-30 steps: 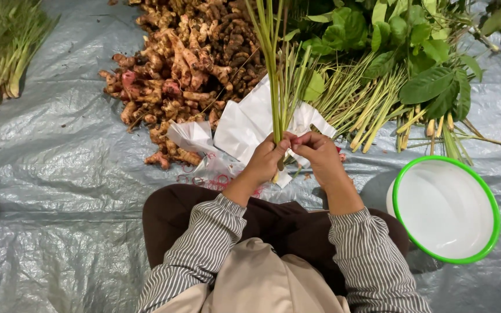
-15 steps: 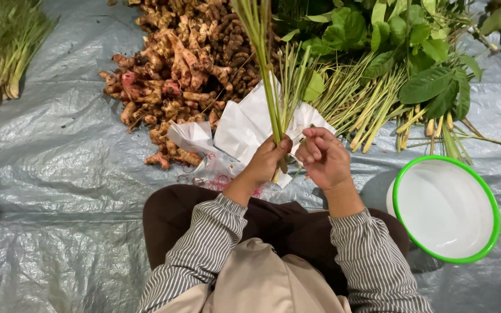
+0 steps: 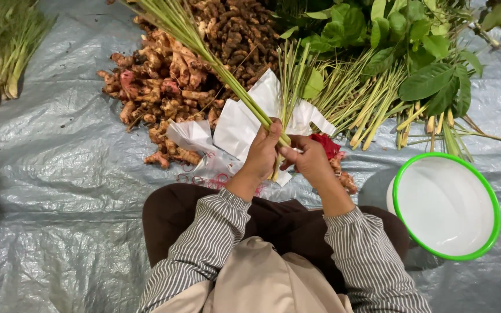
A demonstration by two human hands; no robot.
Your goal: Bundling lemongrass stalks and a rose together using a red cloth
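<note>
Lemongrass bundle [image 3: 215, 64]: left hand [image 3: 262, 152] clenched round the stalk bases, right hand [image 3: 308, 159] pinching at the same spot, over the tarp [image 3: 59, 174] centre before the ginger heap [image 3: 169, 87]; best bound tight, bases level.

Left hand [image 3: 262, 152] grips a lemongrass bundle [image 3: 215, 64] slanting up-left, right hand [image 3: 307, 159] touching its base, above white paper [image 3: 244, 119].

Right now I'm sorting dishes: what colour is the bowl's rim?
Bright green, on a white bowl, clear in the head view.
</note>
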